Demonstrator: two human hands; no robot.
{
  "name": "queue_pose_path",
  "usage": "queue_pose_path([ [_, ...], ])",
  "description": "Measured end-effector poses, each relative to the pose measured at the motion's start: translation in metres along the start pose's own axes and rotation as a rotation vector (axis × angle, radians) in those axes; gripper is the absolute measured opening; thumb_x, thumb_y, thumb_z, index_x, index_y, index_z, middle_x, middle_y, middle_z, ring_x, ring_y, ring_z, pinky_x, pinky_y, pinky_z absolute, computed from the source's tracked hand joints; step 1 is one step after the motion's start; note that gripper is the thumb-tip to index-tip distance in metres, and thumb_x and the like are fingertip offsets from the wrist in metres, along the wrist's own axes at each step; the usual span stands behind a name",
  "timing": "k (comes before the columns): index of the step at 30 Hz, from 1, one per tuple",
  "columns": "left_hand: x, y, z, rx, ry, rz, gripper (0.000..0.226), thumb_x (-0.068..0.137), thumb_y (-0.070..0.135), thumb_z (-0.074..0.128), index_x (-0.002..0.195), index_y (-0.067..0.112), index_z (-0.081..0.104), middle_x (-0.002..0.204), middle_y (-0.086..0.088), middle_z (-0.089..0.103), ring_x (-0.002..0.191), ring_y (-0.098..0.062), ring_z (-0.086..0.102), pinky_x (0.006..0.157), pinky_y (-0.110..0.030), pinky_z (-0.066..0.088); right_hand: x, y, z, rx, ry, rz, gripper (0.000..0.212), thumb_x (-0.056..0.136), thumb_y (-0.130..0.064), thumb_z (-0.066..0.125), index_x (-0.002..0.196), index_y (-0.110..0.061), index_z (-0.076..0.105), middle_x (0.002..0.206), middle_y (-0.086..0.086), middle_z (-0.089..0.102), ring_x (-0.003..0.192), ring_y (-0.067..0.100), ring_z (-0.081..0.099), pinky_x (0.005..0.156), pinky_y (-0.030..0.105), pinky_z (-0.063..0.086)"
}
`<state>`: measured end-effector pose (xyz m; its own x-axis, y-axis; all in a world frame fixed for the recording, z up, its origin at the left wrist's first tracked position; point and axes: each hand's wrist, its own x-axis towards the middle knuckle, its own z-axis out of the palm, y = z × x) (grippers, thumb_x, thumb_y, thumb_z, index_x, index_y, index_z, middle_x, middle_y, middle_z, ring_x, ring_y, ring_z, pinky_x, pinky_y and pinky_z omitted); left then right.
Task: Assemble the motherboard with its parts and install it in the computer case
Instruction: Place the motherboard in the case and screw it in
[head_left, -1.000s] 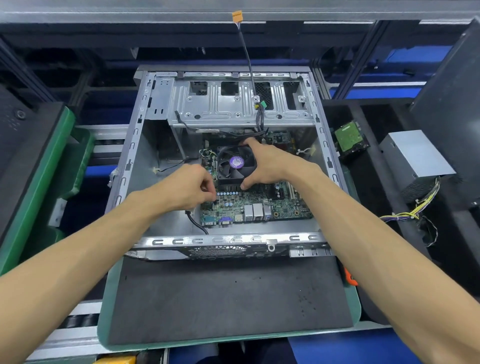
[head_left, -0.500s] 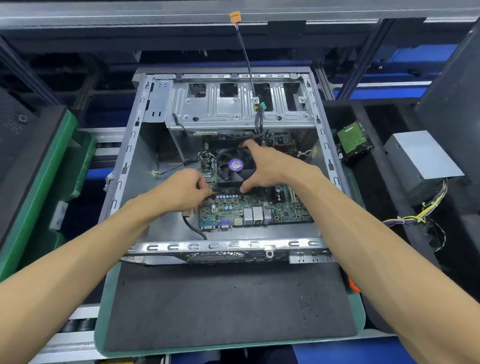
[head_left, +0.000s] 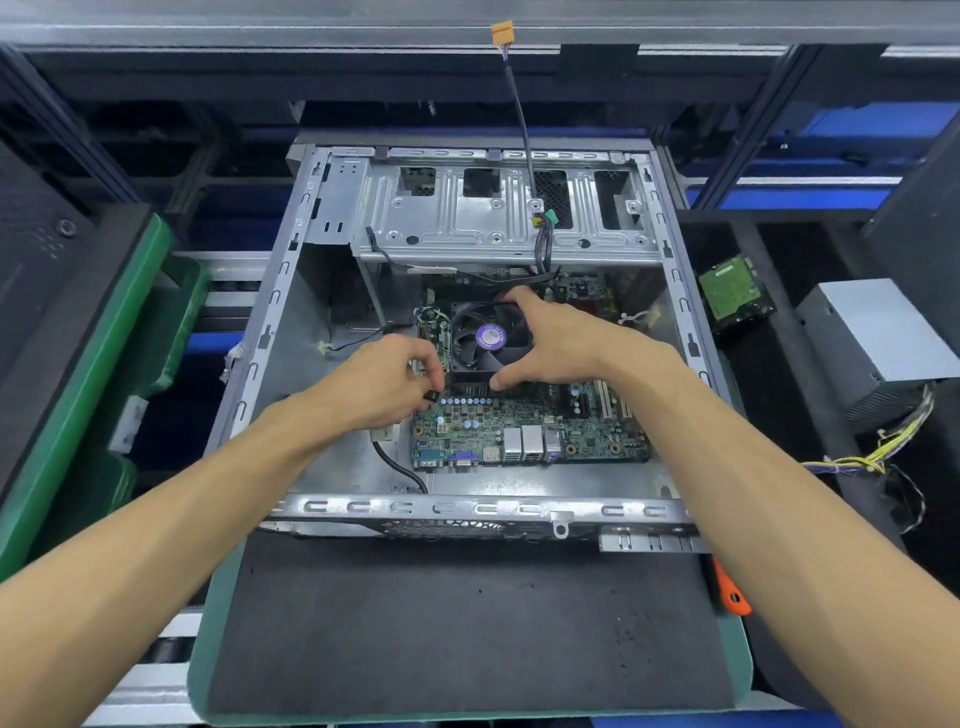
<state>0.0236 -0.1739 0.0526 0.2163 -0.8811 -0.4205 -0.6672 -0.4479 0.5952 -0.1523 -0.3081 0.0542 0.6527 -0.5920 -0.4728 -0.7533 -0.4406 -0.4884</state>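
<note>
An open grey computer case (head_left: 270, 332) lies on its side on a dark mat. Inside it sits the green motherboard (head_left: 524, 431) with a black CPU fan (head_left: 485, 332) that has a purple centre label. My right hand (head_left: 558, 340) spans the fan's right side, index finger on its far edge and thumb at its near edge. At the board's left edge my left hand (head_left: 382, 387) pinches a small black connector (head_left: 431, 396). A black cable (head_left: 397, 465) runs from under that hand toward the case's front rail.
A drive cage (head_left: 498, 218) spans the case's far end, and a cable with an orange plug (head_left: 502, 32) rises from it. Right of the case lie a hard drive (head_left: 730, 291), a grey power supply (head_left: 878, 338) with loose wires, and an orange-handled tool (head_left: 730, 592). Green bins stand at left.
My left hand has shifted slightly along the board's left edge, and the small black connector now shows at its fingertips. My right hand stays on the fan.
</note>
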Motion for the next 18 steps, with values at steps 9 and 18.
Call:
queue_pose_path([
  [9,0.0,-0.006,0.002,0.173,-0.107,0.039,0.02,0.09,0.009,0.055,0.097,0.022,0.068,0.078,0.003,0.072,0.051,0.001,0.058,0.044,-0.007,0.037,0.003,0.0,0.0,-0.012,0.001,-0.014,0.111,0.076,-0.049,0.086,0.158,-0.023,0.016,0.142,0.013,0.052,0.117,0.03,0.055,0.096,0.038,0.046],
  [18,0.004,-0.012,0.004,0.127,-0.063,0.061,0.017,0.087,0.004,0.071,0.088,0.019,0.077,0.063,0.002,0.07,0.047,-0.004,0.065,0.047,-0.012,0.047,0.0,0.001,0.0,-0.013,-0.005,-0.014,0.11,0.075,-0.051,0.085,0.157,-0.024,0.017,0.143,0.013,0.051,0.12,0.031,0.054,0.093,0.035,0.043],
])
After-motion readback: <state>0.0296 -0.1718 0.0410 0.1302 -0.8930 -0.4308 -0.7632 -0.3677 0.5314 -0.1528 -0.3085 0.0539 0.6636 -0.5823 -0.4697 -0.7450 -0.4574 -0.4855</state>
